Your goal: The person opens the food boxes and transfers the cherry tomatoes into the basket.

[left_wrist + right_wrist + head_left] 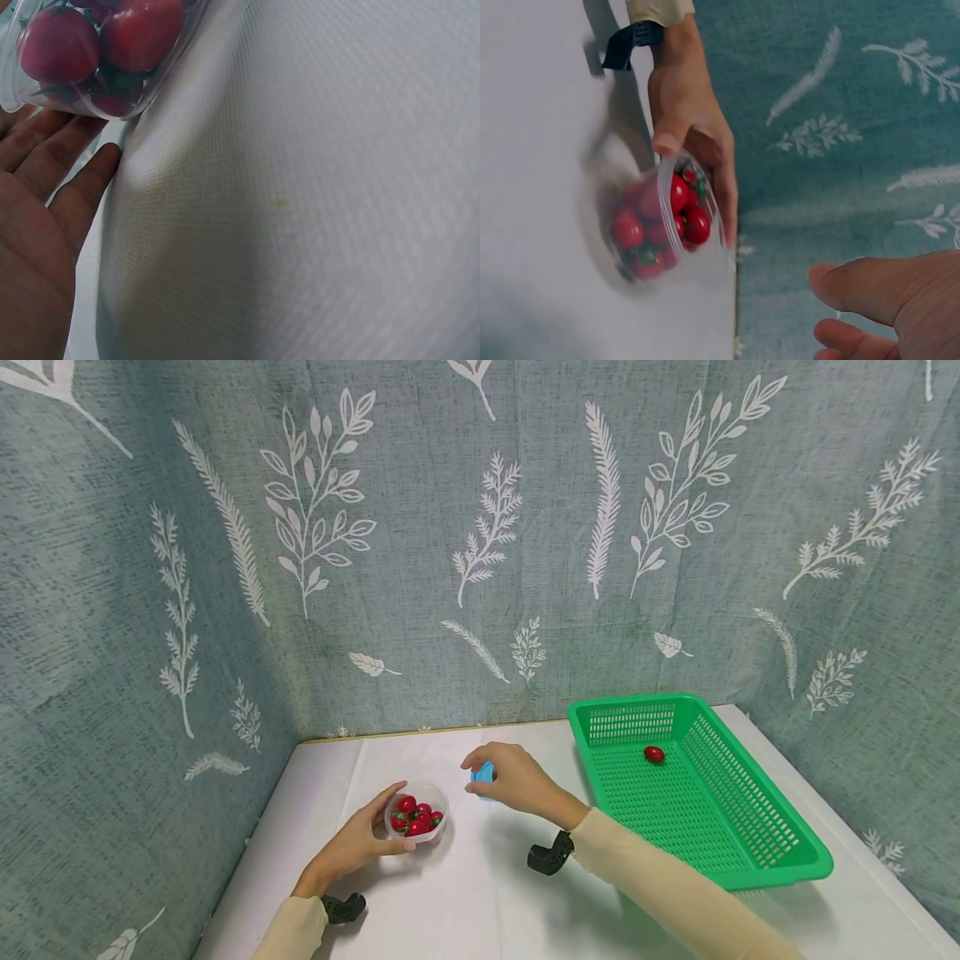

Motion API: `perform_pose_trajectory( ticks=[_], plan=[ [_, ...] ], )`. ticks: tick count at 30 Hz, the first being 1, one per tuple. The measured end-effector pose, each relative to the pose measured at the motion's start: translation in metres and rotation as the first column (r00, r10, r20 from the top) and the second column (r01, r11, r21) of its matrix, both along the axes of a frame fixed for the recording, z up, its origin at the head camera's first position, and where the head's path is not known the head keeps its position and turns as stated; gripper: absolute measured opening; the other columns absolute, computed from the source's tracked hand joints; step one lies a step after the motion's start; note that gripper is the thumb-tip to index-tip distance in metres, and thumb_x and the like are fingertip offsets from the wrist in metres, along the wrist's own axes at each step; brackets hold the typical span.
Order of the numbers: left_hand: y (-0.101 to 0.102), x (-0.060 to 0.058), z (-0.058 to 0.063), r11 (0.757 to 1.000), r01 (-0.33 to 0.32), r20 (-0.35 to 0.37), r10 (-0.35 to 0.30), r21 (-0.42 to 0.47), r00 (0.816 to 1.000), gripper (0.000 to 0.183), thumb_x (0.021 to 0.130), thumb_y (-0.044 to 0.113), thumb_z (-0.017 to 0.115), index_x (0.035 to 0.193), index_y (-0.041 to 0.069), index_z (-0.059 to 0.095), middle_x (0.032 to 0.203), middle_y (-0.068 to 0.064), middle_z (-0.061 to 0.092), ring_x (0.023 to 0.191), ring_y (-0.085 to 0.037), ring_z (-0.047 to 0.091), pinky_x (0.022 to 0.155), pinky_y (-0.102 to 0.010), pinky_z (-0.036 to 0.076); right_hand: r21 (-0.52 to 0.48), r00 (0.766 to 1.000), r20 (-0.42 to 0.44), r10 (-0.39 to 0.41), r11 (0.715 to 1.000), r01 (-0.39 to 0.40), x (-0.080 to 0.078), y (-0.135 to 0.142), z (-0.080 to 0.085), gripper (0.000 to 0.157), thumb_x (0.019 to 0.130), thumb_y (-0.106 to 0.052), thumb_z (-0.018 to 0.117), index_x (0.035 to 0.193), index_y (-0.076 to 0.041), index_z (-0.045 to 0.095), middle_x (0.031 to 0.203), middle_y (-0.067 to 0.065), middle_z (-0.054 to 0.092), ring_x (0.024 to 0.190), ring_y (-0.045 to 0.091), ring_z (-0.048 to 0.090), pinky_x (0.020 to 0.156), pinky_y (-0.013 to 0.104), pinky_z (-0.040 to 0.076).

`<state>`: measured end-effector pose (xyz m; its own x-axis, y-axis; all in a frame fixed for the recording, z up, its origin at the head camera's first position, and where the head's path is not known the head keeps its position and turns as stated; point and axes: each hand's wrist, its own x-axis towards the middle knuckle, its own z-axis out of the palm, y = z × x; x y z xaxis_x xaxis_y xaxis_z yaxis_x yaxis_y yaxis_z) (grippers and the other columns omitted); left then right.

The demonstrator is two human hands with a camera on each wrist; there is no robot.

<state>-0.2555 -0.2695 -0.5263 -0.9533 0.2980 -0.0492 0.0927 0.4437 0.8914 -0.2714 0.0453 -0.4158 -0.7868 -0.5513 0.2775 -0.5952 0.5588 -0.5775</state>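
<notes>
At the left of the head view, my left hand [356, 843] holds a round clear plastic container [442, 822]. Its thumb lies at the near side and its fingers curve along the far side. Several red cherry tomatoes [416, 828], some with green stems, fill the container. My right hand [510, 781] hovers to its right, thumb and fingers spread apart around a small light blue object [483, 772], mostly hidden behind them in the head view. In the right wrist view, the right thumb [862, 285] stands apart from a finger, with the curtain showing between.
A green slotted plastic basket [813, 864] stands at the right, with a single red tomato [654, 754] inside. My right forearm passes in front of its near left corner. A patterned grey-green curtain [420, 660] borders the white table [450, 914] at the back and sides.
</notes>
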Motion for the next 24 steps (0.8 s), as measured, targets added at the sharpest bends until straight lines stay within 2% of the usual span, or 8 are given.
perform_pose_trajectory(
  ticks=[4,11,16,22,24],
  plan=[
    [0.0,0.001,0.0,1.0,-0.002,0.0,0.002,0.004,1.0,0.106,0.075,0.034,0.094,0.161,0.025,0.034,0.164,-0.014,0.034,0.149,-0.036,0.034,0.122,-0.063,0.02,0.02,1.0,-0.016,0.019,1.0,-0.018,0.003,-0.011,-0.004,0.025,0.089,-0.02,0.082,0.113,-0.014,0.077,0.098,-0.003,0.072,0.08,0.008,0.064,0.072,0.022,0.054],
    [0.0,0.0,0.001,1.0,0.002,0.004,-0.002,0.012,1.0,0.108,0.076,0.034,0.094,0.163,0.021,0.031,0.164,-0.014,0.033,0.149,-0.037,0.035,0.122,-0.063,0.019,0.032,0.998,0.025,0.051,0.998,-0.052,0.011,-0.028,-0.014,0.028,0.089,-0.02,0.083,0.115,-0.012,0.076,0.101,-0.001,0.073,0.072,0.004,0.061,0.065,0.019,0.052],
    [0.0,0.0,0.002,1.0,0.01,0.003,-0.01,0.021,1.0,0.109,0.075,0.033,0.094,0.163,0.019,0.03,0.164,-0.014,0.033,0.149,-0.037,0.034,0.122,-0.063,0.018,0.044,0.998,0.024,0.065,0.997,-0.066,0.014,-0.037,-0.022,0.027,0.089,-0.02,0.083,0.115,-0.014,0.076,0.101,-0.002,0.073,0.071,0.002,0.06,0.063,0.016,0.051],
    [0.0,0.001,0.001,1.0,0.016,-0.005,-0.016,0.002,1.0,0.109,0.076,0.035,0.093,0.163,0.02,0.03,0.165,-0.015,0.031,0.15,-0.037,0.033,0.122,-0.062,0.02,0.043,0.997,0.043,0.071,0.996,-0.073,0.015,-0.042,-0.025,0.029,0.09,-0.02,0.082,0.117,-0.011,0.076,0.107,0.006,0.074,0.075,0.002,0.062,0.065,0.015,0.051],
    [0.0,0.001,0.001,1.0,0.019,-0.012,-0.02,-0.009,1.0,0.109,0.077,0.036,0.093,0.164,0.019,0.029,0.165,-0.016,0.031,0.149,-0.038,0.034,0.121,-0.062,0.023,0.048,0.996,0.047,0.074,0.996,-0.076,0.015,-0.044,-0.027,0.03,0.09,-0.019,0.082,0.118,-0.01,0.076,0.108,0.005,0.074,0.078,0.003,0.064,0.066,0.016,0.052]
  ],
)
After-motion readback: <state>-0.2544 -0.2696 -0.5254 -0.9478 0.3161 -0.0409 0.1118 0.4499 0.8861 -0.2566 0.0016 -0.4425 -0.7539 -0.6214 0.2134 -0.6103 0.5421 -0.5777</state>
